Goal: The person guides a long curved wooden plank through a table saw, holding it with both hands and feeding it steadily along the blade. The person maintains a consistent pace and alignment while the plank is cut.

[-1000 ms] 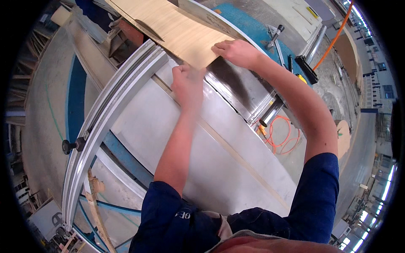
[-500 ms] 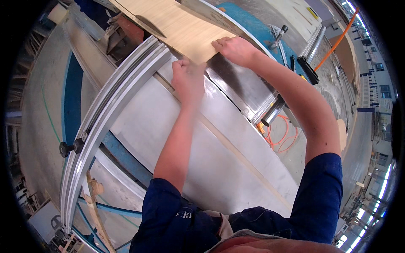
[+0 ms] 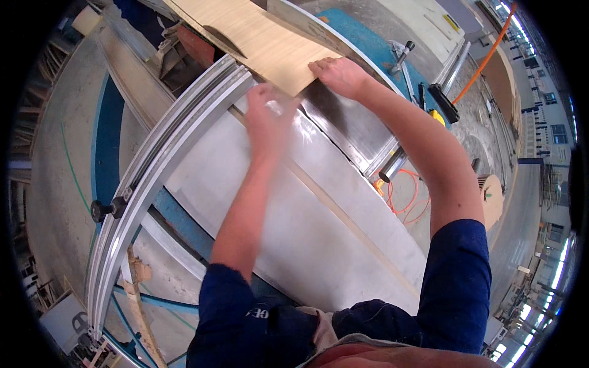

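Observation:
A thin, pale wood-grain panel extends from the top of the view over a metal machine table. My right hand grips the panel's near right edge, fingers on its top face. By the near corner of the same panel is my left hand, smeared by motion. Its fingers look partly curled, but whether they touch the panel or hold anything is unclear. Along the panel's left side shows a dark curved piece.
A grooved aluminium rail with a black knob runs along the left. To the right are a metal tube, a black-handled clamp and an orange hose. A round ribbed wooden piece stands beyond my right arm.
My left hand has shifted slightly left and is more blurred. My right forearm has swung a little left while that hand stays on the panel's edge. The panel has barely moved.

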`<state>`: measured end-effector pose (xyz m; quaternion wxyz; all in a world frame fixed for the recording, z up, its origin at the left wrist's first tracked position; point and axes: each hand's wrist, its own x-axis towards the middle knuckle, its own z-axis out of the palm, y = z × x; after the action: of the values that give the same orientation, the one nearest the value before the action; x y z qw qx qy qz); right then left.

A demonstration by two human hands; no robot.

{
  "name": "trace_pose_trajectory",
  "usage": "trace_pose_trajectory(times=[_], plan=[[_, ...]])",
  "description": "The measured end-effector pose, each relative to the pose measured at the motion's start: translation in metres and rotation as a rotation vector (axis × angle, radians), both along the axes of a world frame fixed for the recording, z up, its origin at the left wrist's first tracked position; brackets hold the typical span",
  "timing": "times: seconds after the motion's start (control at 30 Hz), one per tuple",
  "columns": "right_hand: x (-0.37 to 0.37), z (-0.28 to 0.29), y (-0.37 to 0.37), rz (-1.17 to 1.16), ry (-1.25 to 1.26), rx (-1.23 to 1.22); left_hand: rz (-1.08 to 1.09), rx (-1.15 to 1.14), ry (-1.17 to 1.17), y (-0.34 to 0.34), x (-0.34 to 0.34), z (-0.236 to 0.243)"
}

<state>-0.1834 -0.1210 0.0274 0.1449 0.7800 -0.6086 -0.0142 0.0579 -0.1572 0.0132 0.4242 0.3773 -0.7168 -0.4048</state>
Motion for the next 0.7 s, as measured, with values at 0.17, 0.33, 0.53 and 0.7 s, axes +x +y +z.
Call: trace_pose_trajectory(times=[0.17, 0.33, 0.53, 0.7], plan=[[-0.005, 0.005, 0.006, -0.032, -0.014, 0.036, 0.144, -0.446, -0.255, -0.079, 0.097, 0.047], [0.004, 0.010, 0.000, -0.074, -0.023, 0.108, 0.245, -0.334, -0.938, -0.132, 0.159, 0.032], [-0.001, 0.007, -0.001, -0.063, 0.005, 0.097, 0.264, -0.391, -0.960, -0.126, 0.150, 0.028], [-0.002, 0.008, -0.003, -0.061, 0.022, 0.110, 0.279, -0.454, -0.914, -0.124, 0.151, 0.027]])
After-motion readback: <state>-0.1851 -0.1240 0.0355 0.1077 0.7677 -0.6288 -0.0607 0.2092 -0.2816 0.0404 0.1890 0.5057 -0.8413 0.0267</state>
